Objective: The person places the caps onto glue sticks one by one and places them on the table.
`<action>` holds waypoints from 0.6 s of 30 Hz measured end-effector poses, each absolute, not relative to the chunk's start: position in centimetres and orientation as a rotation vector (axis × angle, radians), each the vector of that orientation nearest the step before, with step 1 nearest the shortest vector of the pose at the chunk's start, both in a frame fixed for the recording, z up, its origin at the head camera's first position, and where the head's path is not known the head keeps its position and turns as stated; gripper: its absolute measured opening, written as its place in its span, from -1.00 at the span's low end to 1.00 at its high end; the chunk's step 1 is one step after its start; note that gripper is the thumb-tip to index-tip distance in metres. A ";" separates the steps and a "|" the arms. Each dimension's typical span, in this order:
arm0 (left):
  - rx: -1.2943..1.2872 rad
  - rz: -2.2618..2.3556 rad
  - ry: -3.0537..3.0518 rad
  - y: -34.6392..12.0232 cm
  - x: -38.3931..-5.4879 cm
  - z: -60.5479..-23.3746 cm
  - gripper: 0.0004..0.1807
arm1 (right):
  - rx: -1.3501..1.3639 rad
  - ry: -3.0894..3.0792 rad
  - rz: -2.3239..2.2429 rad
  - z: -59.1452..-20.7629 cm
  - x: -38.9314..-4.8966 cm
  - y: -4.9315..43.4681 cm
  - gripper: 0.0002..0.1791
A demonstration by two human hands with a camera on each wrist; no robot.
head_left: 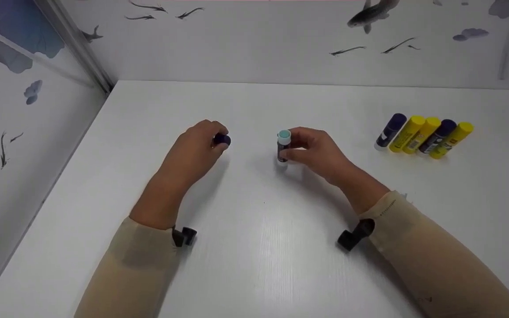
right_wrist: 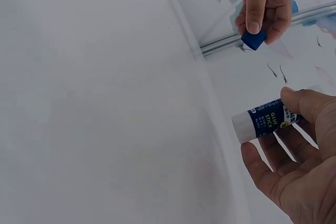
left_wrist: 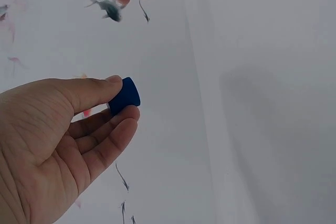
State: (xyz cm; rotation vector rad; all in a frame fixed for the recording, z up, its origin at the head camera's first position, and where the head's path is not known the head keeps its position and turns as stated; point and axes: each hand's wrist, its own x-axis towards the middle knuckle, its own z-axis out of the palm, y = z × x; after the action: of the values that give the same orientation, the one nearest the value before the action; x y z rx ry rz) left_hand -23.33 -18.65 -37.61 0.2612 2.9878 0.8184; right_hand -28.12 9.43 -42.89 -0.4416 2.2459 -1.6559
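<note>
My left hand (head_left: 199, 152) pinches a dark blue glue stick cap (left_wrist: 126, 96) between thumb and fingers, left of the table's middle. To its right, my right hand (head_left: 320, 152) holds an uncapped glue stick (head_left: 283, 148) upright, thumb on one side and fingers on the other. The pale green glue end faces up inside a white collar. In the right wrist view the label (right_wrist: 273, 118) is dark blue with "GLUE STICK" on it, and the white base (right_wrist: 243, 126) sticks out past the fingers. A gap separates the cap from the glue stick.
Several capped glue sticks, yellow (head_left: 421, 134) and dark blue (head_left: 391, 130), lie side by side in a row at the right of the white table (head_left: 254, 247). Printed white panels (head_left: 245, 44) with fish stand along the back and left. Small black cameras (head_left: 355, 235) sit at both cuffs.
</note>
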 end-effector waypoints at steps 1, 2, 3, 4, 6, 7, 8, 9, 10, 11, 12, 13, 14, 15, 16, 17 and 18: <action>0.266 0.813 2.988 -18.6 -23.3 -37.6 -0.66 | -0.444 2.252 -1.652 -42.8 -28.0 9.6 -0.56; 0.272 0.809 2.987 -18.5 -23.2 -37.5 -0.66 | -0.450 2.258 -1.649 -42.8 -27.9 9.8 -0.56; 0.278 0.805 2.986 -18.4 -23.2 -37.5 -0.66 | -0.451 2.266 -1.645 -42.7 -27.8 10.0 -0.56; 0.282 0.802 2.985 -18.4 -23.2 -37.5 -0.66 | -0.455 2.272 -1.642 -42.6 -27.7 10.2 -0.56; 0.285 0.797 2.980 -18.2 -23.2 -37.5 -0.66 | -0.462 2.275 -1.647 -42.4 -27.5 10.6 -0.57; 0.281 0.795 2.978 -18.2 -23.1 -37.4 -0.66 | -0.464 2.278 -1.648 -42.3 -27.3 10.8 -0.57; 0.278 0.795 2.977 -18.1 -23.1 -37.4 -0.65 | -0.463 2.280 -1.649 -42.2 -27.2 11.0 -0.57; 0.275 0.794 2.978 -18.0 -23.1 -37.4 -0.65 | -0.461 2.283 -1.652 -42.1 -27.1 11.2 -0.57; 0.274 0.792 2.979 -18.0 -23.1 -37.5 -0.65 | -0.463 2.282 -1.657 -42.0 -27.0 11.4 -0.58; 0.275 0.788 2.981 -17.9 -23.1 -37.5 -0.65 | -0.464 2.284 -1.660 -41.9 -26.8 11.6 -0.58; 0.276 0.790 2.981 -17.9 -23.1 -37.5 -0.65 | -0.464 2.285 -1.661 -41.8 -26.7 11.8 -0.59; 0.276 0.790 2.982 -17.8 -23.0 -37.5 -0.65 | -0.463 2.284 -1.664 -41.8 -26.5 12.0 -0.61; 0.282 0.789 2.983 -17.7 -23.0 -37.5 -0.65 | -0.460 2.285 -1.662 -41.7 -26.4 12.3 -0.61; 0.289 0.790 2.985 -17.7 -23.0 -37.5 -0.65 | -0.457 2.286 -1.659 -41.7 -26.2 12.5 -0.62; 0.294 0.793 2.986 -17.6 -23.0 -37.5 -0.65 | -0.453 2.288 -1.654 -41.6 -26.1 12.8 -0.62; 0.301 0.793 2.988 -17.6 -23.0 -37.6 -0.65 | -0.448 2.293 -1.647 -41.6 -25.9 13.0 -0.62; 0.305 0.796 2.988 -17.5 -22.9 -37.6 -0.66 | -0.442 2.295 -1.641 -41.6 -25.8 13.2 -0.62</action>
State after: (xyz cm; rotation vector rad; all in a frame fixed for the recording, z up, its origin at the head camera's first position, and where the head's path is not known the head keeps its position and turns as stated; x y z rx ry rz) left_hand -22.94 -17.52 -37.60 0.3049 2.9882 0.7957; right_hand -25.76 13.25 -41.57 -0.4420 2.2949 -1.6410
